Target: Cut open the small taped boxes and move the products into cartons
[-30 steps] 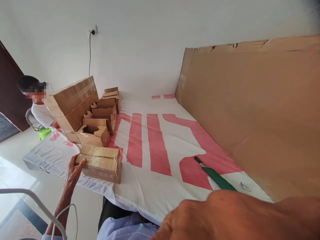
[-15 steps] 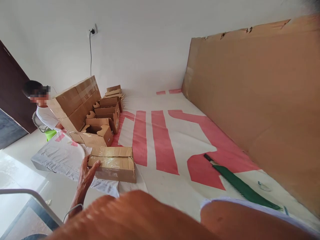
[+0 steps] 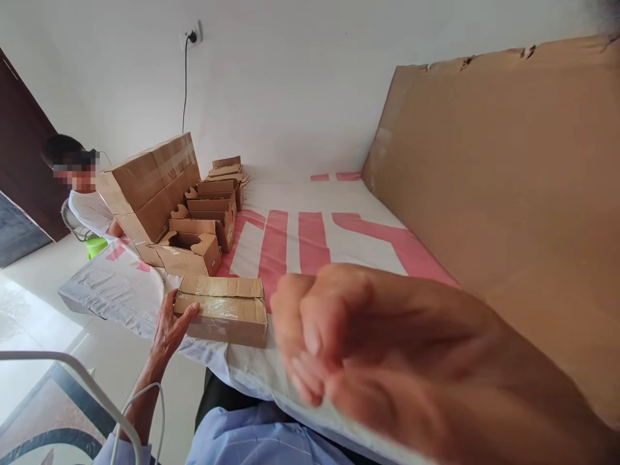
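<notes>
A taped cardboard box (image 3: pixel 220 316) lies lengthwise at the near edge of the cloth-covered table. My left hand (image 3: pixel 177 323) grips its left end, thumb on top and fingers round the far side. Close to the camera, my right hand (image 3: pixel 349 342) hangs over the table, right of the box and apart from it. Its fingers are curled in towards the thumb; whether anything is inside them is hidden. Beyond the taped box stands a row of open cardboard boxes (image 3: pixel 194 255) with cut-out edges.
Closed cartons (image 3: pixel 138 187) are stacked at the left behind the open boxes. A person in a white top (image 3: pixel 90 210) sits past them. A large cardboard sheet (image 3: pixel 508 168) leans along the right side. The red-and-white cloth (image 3: pixel 314 239) covers the table.
My right arm has swung, bringing the curled hand into view above the table. It now covers the green-sheathed blade seen earlier. My left hand keeps its hold on the box; the view has shifted slightly.
</notes>
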### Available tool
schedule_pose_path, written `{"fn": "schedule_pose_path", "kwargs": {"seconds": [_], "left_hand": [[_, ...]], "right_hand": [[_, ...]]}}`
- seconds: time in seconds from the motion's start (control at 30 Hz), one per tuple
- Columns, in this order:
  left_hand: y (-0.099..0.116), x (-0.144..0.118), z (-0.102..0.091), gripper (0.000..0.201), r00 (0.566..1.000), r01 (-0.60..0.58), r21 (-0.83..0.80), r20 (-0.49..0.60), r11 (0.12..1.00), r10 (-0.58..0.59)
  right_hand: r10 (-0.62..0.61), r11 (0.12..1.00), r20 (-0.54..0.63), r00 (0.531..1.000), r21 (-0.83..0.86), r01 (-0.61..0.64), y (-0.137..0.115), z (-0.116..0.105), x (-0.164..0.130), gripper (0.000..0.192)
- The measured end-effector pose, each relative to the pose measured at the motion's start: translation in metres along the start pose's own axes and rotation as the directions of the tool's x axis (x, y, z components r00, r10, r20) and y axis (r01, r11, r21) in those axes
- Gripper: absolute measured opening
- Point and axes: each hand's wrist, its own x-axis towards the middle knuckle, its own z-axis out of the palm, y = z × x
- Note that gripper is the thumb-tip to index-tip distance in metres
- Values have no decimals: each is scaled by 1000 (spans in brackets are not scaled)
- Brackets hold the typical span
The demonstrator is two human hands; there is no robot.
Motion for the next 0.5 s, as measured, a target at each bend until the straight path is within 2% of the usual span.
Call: {"fn": "schedule_pose_path", "kwargs": {"seconds": [0.07, 0.13, 0.2, 0.3, 0.37, 0.5], "left_hand": [[5, -3, 0, 69, 999, -2, 2, -34, 1000, 2], [8, -5, 1, 70, 998, -7, 3, -60, 1000, 7], [9, -7, 2, 71, 999, -21, -21, -42, 1000, 21], [10, -6, 0, 75, 997, -28, -84, 65, 996, 34], [10, -3, -5, 75, 987, -18, -110, 160, 994, 35], [6, 9, -21, 74, 947, 34, -182, 321, 983, 27]], "right_hand": [[21, 1000, -15, 1000, -21, -22, -16, -5, 24, 42], [82, 995, -53, 995, -54, -85, -7, -14, 41, 46], [140, 981, -170, 975, -110, -160, 21, -26, 49, 51], [157, 948, -330, 931, -213, -236, 70, -43, 44, 55], [122, 932, -354, 927, -281, -230, 94, -49, 37, 55], [98, 901, -352, 931, -367, -233, 126, -57, 25, 55]]}}
